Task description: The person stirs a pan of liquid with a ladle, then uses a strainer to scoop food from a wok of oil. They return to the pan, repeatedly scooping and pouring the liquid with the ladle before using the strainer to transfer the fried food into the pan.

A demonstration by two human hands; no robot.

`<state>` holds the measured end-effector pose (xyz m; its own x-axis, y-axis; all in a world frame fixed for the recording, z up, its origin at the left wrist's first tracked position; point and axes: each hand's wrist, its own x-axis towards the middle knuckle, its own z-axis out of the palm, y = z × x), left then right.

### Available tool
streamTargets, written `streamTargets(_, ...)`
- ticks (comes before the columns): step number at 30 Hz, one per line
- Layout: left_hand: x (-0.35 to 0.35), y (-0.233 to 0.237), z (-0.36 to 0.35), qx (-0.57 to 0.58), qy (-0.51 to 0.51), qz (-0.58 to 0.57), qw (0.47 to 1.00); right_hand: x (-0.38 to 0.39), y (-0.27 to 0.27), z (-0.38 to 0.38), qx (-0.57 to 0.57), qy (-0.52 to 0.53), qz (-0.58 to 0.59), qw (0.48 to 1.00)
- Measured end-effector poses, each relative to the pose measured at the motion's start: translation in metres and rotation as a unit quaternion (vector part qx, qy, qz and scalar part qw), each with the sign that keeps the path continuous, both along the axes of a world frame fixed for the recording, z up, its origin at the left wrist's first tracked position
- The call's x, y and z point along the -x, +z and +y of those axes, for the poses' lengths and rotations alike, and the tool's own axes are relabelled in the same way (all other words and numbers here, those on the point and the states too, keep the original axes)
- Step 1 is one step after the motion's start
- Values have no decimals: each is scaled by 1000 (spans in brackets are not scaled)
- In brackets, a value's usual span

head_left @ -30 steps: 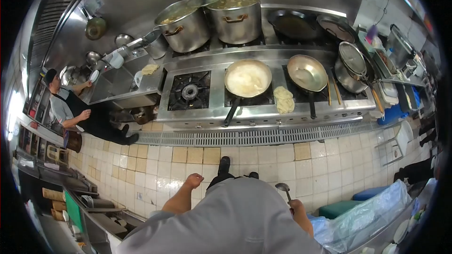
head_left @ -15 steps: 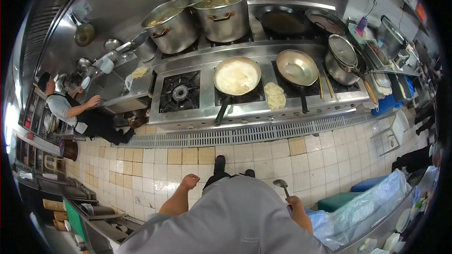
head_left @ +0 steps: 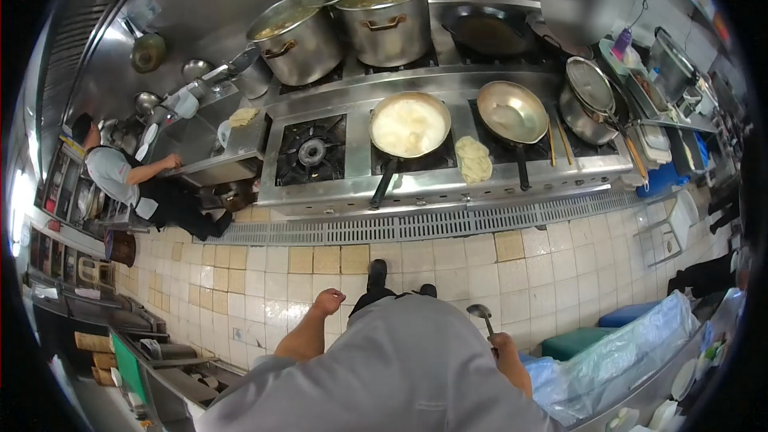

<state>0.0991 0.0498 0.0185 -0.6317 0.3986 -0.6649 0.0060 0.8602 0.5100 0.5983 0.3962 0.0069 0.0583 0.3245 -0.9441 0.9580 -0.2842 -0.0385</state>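
Note:
My right hand (head_left: 502, 346), low at the right of my body, is closed round the handle of a metal ladle (head_left: 480, 312). The ladle's bowl hangs over the tiled floor. My left hand (head_left: 329, 301) hangs at the left of my body with its fingers curled, and nothing shows in it. In front of me on the stove (head_left: 320, 192) stands a pan of pale, foamy liquid (head_left: 410, 125). To its right is a second pan (head_left: 514, 113) with a shiny bare inside. A crumpled cloth (head_left: 474, 160) lies between the two pans.
Two large stockpots (head_left: 300, 52) stand at the back of the stove. Dark pans (head_left: 485, 30) are to their right. A co-worker (head_left: 116, 172) stands at the left counter. A floor grate (head_left: 360, 230) runs below the stove. Plastic-covered bins (head_left: 624, 356) are at lower right.
The view has shifted slightly, so the stove appears a little further right. The co-worker's arm has come down towards the counter. My right hand still holds the ladle.

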Motion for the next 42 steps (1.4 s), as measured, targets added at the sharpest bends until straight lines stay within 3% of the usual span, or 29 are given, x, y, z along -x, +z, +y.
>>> streamTargets(4, -2, 9, 3, -4, 21, -33, 999, -14, -28, -2, 2, -40, -13, 999)
streamTargets(10, -2, 20, 1, -6, 50, -50, 997, -51, -9, 8, 76, -155, 33, 984)
streamTargets(12, -1, 24, 0, -10, 30, -42, 999, -78, -6, 7, 168, -330, 157, 915)
streamTargets(15, 6, 38, 3, 84, -1, -89, 992, -95, 22, 6, 219, -368, 215, 878)
streamTargets(16, 29, -17, -26, -14, -267, 84, 960, -95, 24, 7, 207, -360, 233, 879)
streamTargets(17, 20, -3, -19, -9, -204, 52, 977, -94, 29, 6, 191, -361, 250, 878)
streamTargets(18, 49, -89, -55, -89, -520, 327, 784, -77, 68, 7, 166, -323, 239, 901)
streamTargets(19, 44, -83, -45, -81, -456, 258, 848, -78, 62, 5, 175, -323, 282, 886)
streamTargets(20, 55, -84, -42, -38, -412, 160, 896, -71, 59, 9, 196, -309, 244, 898)
streamTargets(21, 54, -78, -33, -16, -369, 102, 924, -71, 23, 10, 216, -292, 255, 896)
streamTargets(22, 51, -71, -25, 4, -354, 73, 932, -71, -3, 8, 239, -264, 266, 896)
streamTargets(24, 50, -67, -5, 21, -361, 53, 931, -53, 7, 8, 254, -279, 219, 900)
streamTargets(28, 61, -69, 14, 28, -377, 47, 924, -26, -44, -22, 208, -282, 214, 912)
streamTargets(30, 74, -75, 23, 11, -387, 57, 920, -18, -40, -31, 146, -216, 173, 950)
streamTargets(31, 80, -78, 29, -6, -402, 70, 913, -17, -27, -32, 135, -124, 142, 973)
streamTargets(32, 87, -71, 37, -41, -452, 114, 884, -20, -42, -40, 98, -143, 126, 977)
streamTargets(33, 87, -78, 34, -58, -265, 7, 962, -28, -70, -52, 62, -153, 111, 980)
streamTargets(34, 72, -56, 35, -104, -46, -71, 991, -38, -93, -66, 32, -129, 87, 987)
streamTargets(36, 28, 59, 81, -12, -154, -20, 988, -64, -103, -72, -34, -71, 30, 996)
streamTargets(37, 55, 2, 58, -75, -203, -4, 976, -91, -168, -78, 13, 127, 80, 989)
streamTargets(38, 41, 15, 61, -71, -85, -44, 993, -100, -153, -80, -39, 87, 71, 993)
streamTargets(39, 38, 13, 59, -42, -66, -41, 996, -118, -170, -84, 1, 55, 57, 997)
streamTargets(42, 25, 13, 50, -13, -37, -19, 999, -113, -106, -57, 87, 218, 83, 969)
